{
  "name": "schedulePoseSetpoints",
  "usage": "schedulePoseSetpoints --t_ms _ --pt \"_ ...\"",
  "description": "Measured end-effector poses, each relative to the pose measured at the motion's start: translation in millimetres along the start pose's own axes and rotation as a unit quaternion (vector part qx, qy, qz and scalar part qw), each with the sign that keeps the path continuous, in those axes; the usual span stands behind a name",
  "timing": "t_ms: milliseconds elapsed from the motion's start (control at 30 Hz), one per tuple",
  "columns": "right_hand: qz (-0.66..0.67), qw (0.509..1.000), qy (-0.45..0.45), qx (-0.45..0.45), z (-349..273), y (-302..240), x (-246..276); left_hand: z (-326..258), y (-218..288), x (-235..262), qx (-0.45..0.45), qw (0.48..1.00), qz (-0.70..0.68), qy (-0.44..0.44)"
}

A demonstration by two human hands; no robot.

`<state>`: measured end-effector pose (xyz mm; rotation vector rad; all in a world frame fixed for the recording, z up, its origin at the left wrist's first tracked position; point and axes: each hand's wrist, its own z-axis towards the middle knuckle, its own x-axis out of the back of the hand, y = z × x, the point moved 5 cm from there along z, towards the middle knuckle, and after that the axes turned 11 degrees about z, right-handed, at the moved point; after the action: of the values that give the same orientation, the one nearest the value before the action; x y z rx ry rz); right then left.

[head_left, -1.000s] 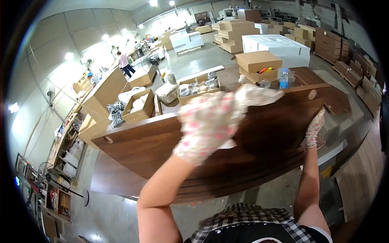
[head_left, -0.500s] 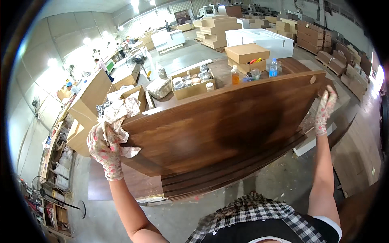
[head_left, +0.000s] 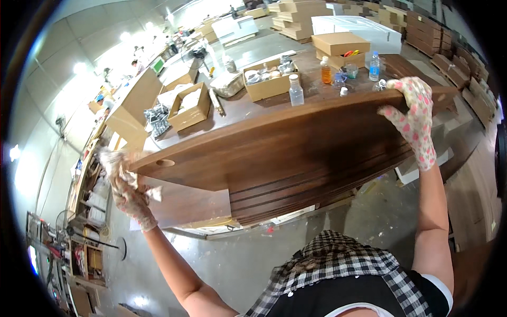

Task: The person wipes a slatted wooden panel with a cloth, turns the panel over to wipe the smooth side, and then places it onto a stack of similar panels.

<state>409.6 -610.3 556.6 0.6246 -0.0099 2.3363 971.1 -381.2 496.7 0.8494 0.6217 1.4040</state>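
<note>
A dark brown wooden board (head_left: 296,142) stands tilted in front of me, its long upper edge crossing the view. My right hand (head_left: 416,113), in a pink-spotted white glove, grips that edge near the right end, fingers over the top and thumb against the near face. At the board's left end is my gloved left hand (head_left: 132,198), smeared by motion and closed on a crumpled pale rag (head_left: 154,193). Close to that end, the board's face bears an oval hole or recess (head_left: 165,163). Below it lie more brown boards (head_left: 253,203) in a stack.
Behind the board, a brown worktop (head_left: 211,121) carries open cardboard boxes (head_left: 272,89), a clear bottle (head_left: 296,91), an orange bottle (head_left: 326,71) and a blue-labelled bottle (head_left: 374,67). Shelving (head_left: 87,253) and a fan stand (head_left: 120,248) are at left. Brown panels (head_left: 475,174) lie at right.
My right hand has gone from open beside the board's right end to gripping its top edge. The left hand and rag have moved left off the corner, baring the oval mark. The view has shifted.
</note>
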Motion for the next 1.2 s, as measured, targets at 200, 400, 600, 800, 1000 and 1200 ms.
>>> schedulePoseSetpoints --t_ms 200,400,600,800,1000,1200 --pt "0.083 0.995 -0.009 -0.049 -46.1 -39.6 43.5 -84.3 -101.5 45.5 0.163 0.939 -0.159 -0.256" --pt "0.147 0.98 -0.117 -0.064 -158.3 -55.3 81.6 -207.1 -38.6 34.9 0.365 0.778 -0.293 -0.419" --pt "0.177 0.964 -0.191 -0.055 -256.3 -75.2 87.3 -259.3 -50.5 47.1 0.278 0.788 -0.16 -0.526" --pt "0.156 0.958 -0.211 -0.115 -323.0 -72.8 68.3 -282.7 -133.5 83.7 0.42 0.818 0.015 -0.393" --pt "0.174 0.919 -0.317 -0.153 -327.5 -67.7 58.2 -290.2 -124.6 77.4 0.346 0.871 0.114 -0.329" --pt "0.211 0.915 -0.161 -0.304 -299.4 52.2 67.8 -282.0 -95.1 30.2 0.281 0.884 0.126 -0.352"
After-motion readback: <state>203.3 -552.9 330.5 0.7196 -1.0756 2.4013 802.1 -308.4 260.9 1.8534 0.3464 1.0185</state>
